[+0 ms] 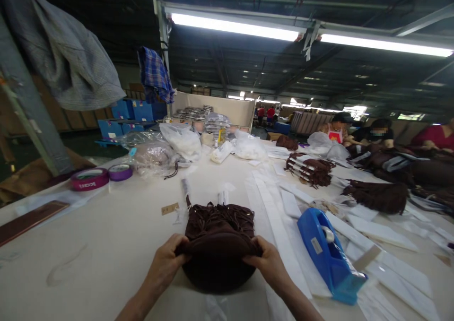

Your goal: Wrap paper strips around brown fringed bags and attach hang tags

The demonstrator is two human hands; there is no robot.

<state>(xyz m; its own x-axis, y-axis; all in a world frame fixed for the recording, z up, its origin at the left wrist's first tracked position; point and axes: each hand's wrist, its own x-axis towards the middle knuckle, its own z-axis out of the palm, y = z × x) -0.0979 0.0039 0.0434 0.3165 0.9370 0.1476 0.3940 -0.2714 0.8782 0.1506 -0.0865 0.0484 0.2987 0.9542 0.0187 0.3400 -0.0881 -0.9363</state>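
A dark brown bag point(220, 233) with gathered, strappy trim lies on the white table in front of me, its rounded end toward me. My left hand point(173, 252) pinches the bag's left edge, thumb underneath and fingers on top. On the opposite edge my right hand point(266, 255) grips in the same way. A cardboard tag point(170, 209) lies just beyond the bag's left corner, beside a thin cord. The underside of the bag is in deep shadow.
A blue tape dispenser point(328, 252) stands to the right among white foam strips point(379, 231). Rolls of tape point(90, 179) and a phone-like flat object point(31, 219) lie left. Plastic bags point(180, 141) and brown fringed pieces point(308, 167) sit farther back. Co-workers point(379, 132) sit at right.
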